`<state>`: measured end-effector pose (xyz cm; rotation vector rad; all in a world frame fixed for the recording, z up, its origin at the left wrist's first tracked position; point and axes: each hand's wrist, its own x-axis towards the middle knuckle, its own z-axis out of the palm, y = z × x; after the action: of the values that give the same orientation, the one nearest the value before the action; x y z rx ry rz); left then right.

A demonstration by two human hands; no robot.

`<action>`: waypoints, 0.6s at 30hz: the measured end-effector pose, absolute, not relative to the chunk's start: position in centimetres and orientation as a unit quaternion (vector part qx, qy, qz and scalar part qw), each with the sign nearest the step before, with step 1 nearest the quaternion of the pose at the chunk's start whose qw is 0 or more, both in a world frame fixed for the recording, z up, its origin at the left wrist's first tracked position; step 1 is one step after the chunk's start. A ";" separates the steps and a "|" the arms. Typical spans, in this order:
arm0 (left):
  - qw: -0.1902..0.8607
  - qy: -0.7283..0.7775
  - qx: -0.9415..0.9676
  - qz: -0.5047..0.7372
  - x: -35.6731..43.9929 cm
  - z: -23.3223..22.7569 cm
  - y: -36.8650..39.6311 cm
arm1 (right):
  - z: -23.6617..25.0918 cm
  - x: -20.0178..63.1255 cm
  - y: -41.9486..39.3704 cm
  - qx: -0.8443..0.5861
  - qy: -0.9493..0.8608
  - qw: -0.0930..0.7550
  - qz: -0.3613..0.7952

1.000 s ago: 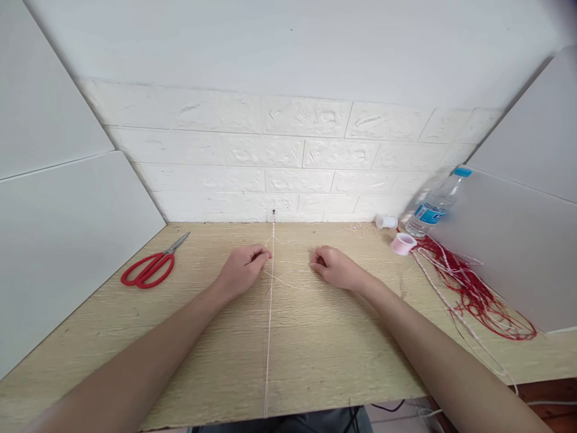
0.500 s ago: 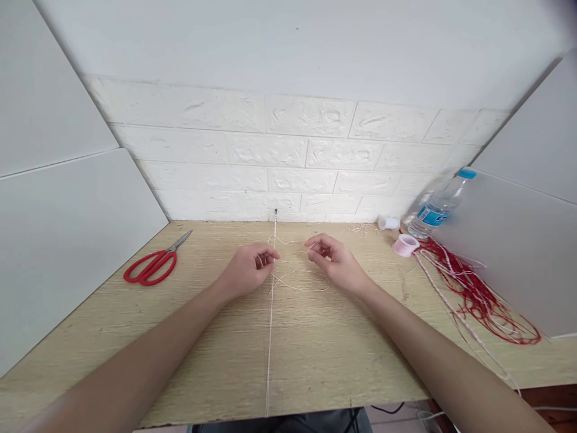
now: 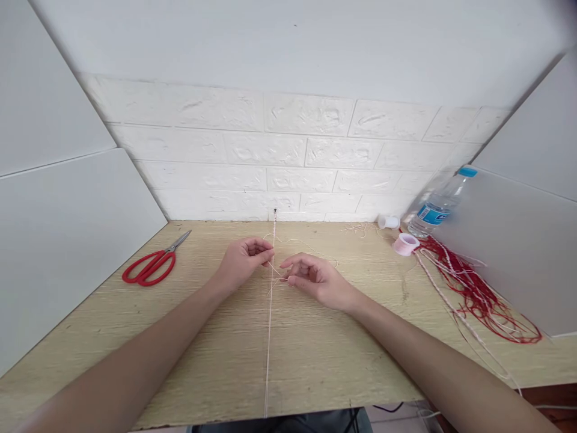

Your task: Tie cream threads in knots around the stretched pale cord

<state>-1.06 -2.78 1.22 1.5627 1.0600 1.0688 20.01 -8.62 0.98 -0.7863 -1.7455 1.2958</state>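
A pale cord (image 3: 269, 337) runs taut from a small dark hook (image 3: 275, 210) at the wall's foot to the table's front edge. Its upper stretch is a short braided section (image 3: 274, 225). Just left of this cord, my left hand (image 3: 246, 260) pinches a thin pale thread between thumb and forefinger. My right hand (image 3: 315, 279), on the other side, is closed in a pinch on the thin thread (image 3: 280, 278) a little below the left fingertips. Another loose thread (image 3: 306, 242) curves over the wood beyond my right hand.
Red-handled scissors (image 3: 155, 264) lie at the left. To the right are a pink thread spool (image 3: 406, 244), a white spool (image 3: 388, 222), a water bottle (image 3: 435, 207) and a tangle of red cords (image 3: 478, 288). White panels (image 3: 81, 240) flank the wooden table (image 3: 202, 361).
My right hand has moved left and toward me, and now pinches the thread close to the taut cord. The wide thread loop has shrunk. My left hand has shifted slightly left and away.
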 end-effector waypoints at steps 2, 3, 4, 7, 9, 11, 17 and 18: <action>0.498 0.423 0.608 0.452 -1.2 1.2 -2.7 | 0.9 20.1 -8.4 -0.329 -0.704 0.405 0.482; 0.511 0.419 0.594 0.459 -1.2 1.2 -2.6 | 0.8 20.2 -8.3 -0.340 -0.709 0.406 0.467; 0.522 0.415 0.583 0.464 -1.3 1.2 -2.6 | 0.7 20.3 -8.2 -0.351 -0.712 0.407 0.452; 0.540 0.403 0.572 0.467 -1.4 1.3 -2.5 | 0.5 20.4 -8.0 -0.375 -0.713 0.405 0.432; 0.537 0.397 0.581 0.465 -1.4 1.3 -2.5 | 0.4 20.3 -8.0 -0.376 -0.713 0.402 0.433; 0.530 0.401 0.591 0.457 -1.4 1.4 -2.6 | 0.3 20.2 -8.1 -0.371 -0.719 0.400 0.430; 0.543 0.416 0.583 0.438 -1.0 1.6 -3.0 | 0.1 19.9 -8.4 -0.390 -0.732 0.381 0.408; 0.548 0.414 0.579 0.439 -1.0 1.7 -3.1 | 0.0 19.8 -8.4 -0.390 -0.730 0.380 0.414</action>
<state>-0.97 -3.08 1.67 1.3728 0.9809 1.0390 19.84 -8.40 0.01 -0.9947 -1.8642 1.0564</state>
